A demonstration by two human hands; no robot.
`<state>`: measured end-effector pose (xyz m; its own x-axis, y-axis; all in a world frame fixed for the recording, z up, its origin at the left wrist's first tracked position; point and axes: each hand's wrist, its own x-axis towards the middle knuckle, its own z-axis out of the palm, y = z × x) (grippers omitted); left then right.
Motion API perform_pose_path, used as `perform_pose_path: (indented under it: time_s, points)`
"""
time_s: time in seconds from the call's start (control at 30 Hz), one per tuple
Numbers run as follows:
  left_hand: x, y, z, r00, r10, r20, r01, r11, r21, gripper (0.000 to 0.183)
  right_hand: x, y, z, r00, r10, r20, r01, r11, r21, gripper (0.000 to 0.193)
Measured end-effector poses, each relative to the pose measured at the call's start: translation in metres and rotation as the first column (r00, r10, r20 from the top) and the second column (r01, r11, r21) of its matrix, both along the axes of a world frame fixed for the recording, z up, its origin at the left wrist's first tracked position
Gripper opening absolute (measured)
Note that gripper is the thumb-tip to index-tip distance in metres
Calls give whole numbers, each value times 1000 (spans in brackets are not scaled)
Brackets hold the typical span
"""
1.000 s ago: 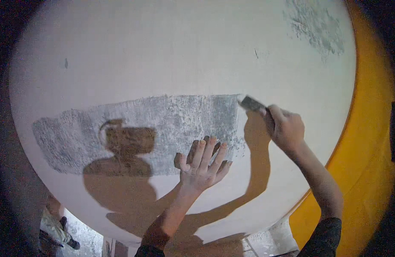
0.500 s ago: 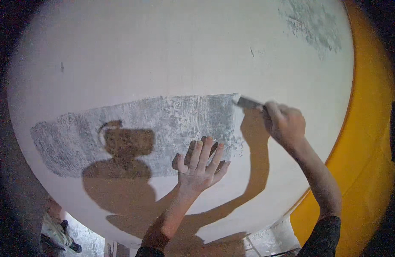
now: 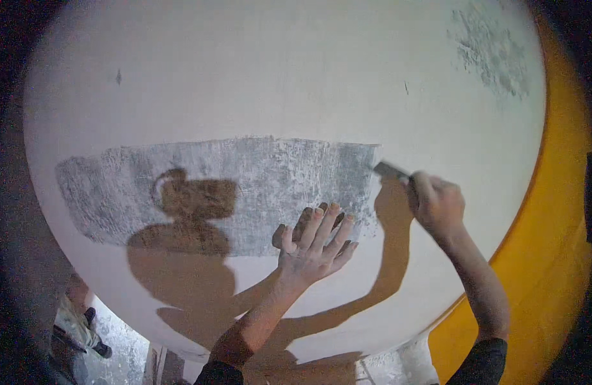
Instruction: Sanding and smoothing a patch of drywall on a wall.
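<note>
White wall [image 3: 244, 77], big grey patch [image 3: 283, 163], dark tool [image 3: 390, 171] at its right edge

So the wall fills most of the view, bulging thanks to the fisheye, and the patch runs across its middle, streaked with white. Right hand [image 3: 440, 205] has its fingers curled tight, gripping a flat dark tool by its right end. The tool points left, tip just beside the patch's right edge, toward the far corner. Can't tell if the tip is actually touching. Left hand [image 3: 312, 256] has its fingers loosely spread and its thumb out to the left, over the patch's near edge toward the right end. Can't tell if the palm is pressed flat either. Bare forearms [image 3: 481, 282] run back to dark sleeves [image 3: 483, 360]. Left of the hands, a brownish shadow [image 3: 180, 269] covers some of the patch and the wall nearer in. There's a smaller grey smudge [image 3: 492, 54] at far right and a dark nick [image 3: 119, 77] at far left. Past the wall's right edge it's yellow [image 3: 514, 301]. Near left: pale floor [image 3: 126, 350] and what looks like part of another person [image 3: 78, 321], pretty dim.
</note>
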<state>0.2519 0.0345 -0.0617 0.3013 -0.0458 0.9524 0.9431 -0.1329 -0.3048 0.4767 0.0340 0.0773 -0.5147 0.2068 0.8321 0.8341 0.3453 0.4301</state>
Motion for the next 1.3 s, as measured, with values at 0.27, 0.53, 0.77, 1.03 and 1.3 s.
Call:
perform_pose_path:
  time_s: [0.27,0.53,0.77,1.03,1.3]
  points:
    - [2,0,-2,999,28,25,-28,1000,0,55,1,1,-2,983,-45,-176,50,998,25,16]
    - [1,-1,-1,1000,18,20,-18,1000,-4,54,-3,-5,6,978,-38,-207,53,996,69,22]
    - [1,-1,-2,999,32,15,-32,999,-14,54,1,1,3,999,45,-24,-46,999,-18,23]
    - [1,-2,0,999,18,29,-19,1000,12,56,0,5,1,995,94,-19,-94,996,-1,22]
    - [0,-1,-1,999,7,42,-8,1000,4,56,-4,-2,3,997,44,-66,-42,999,23,21]
